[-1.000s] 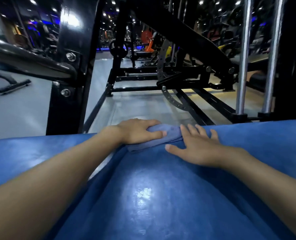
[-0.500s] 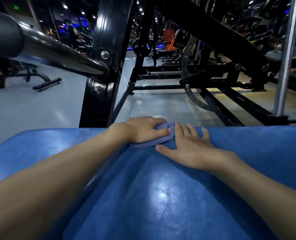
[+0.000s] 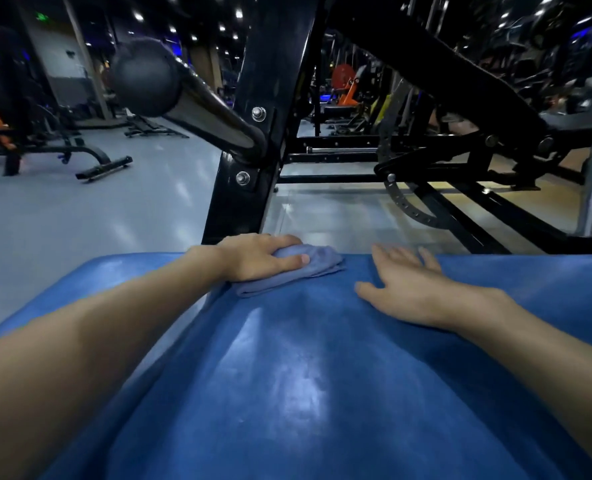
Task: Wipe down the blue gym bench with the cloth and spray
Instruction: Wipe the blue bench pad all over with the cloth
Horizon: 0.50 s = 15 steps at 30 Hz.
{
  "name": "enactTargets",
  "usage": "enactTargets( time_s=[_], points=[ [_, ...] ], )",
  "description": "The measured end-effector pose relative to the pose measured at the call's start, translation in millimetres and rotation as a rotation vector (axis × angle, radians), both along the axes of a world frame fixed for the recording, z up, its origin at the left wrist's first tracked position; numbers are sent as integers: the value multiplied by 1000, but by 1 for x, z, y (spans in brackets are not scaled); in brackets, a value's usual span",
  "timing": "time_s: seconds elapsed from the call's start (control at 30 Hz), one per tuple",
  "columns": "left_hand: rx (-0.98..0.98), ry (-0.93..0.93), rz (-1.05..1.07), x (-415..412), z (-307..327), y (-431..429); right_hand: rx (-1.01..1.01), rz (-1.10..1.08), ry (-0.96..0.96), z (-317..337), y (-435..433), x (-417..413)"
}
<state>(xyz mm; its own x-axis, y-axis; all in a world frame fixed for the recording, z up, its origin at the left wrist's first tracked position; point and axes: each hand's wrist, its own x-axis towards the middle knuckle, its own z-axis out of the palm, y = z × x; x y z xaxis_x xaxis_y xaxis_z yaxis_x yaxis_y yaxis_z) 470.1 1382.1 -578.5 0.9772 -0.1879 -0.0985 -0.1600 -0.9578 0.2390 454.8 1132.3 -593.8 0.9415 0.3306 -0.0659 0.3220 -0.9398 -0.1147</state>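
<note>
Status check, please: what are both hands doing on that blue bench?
Left hand grips cloth at far edge of bench. Right hand flat on bench, apart from cloth. Black frame post just beyond cloth.

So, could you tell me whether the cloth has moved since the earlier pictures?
Yes: held by the left hand, the cloth slid left along the blue bench's far edge, toward the black upright.

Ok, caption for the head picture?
Left hand grips the cloth on the blue bench; right hand rests flat nearby.
</note>
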Motion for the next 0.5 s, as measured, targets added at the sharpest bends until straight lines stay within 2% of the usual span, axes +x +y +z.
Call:
enactTargets(
  time_s=[0.1,0.3,0.5],
  points=[
    [27,-33,-21,0,-2,9,91,80,4,-9,46,-13],
    [5,-19,-54,3,1,-3,70,12,-12,-12,55,-15],
    [16,-46,-17,-10,-1,58,-50,-10,30,-4,60,-17]
  ],
)
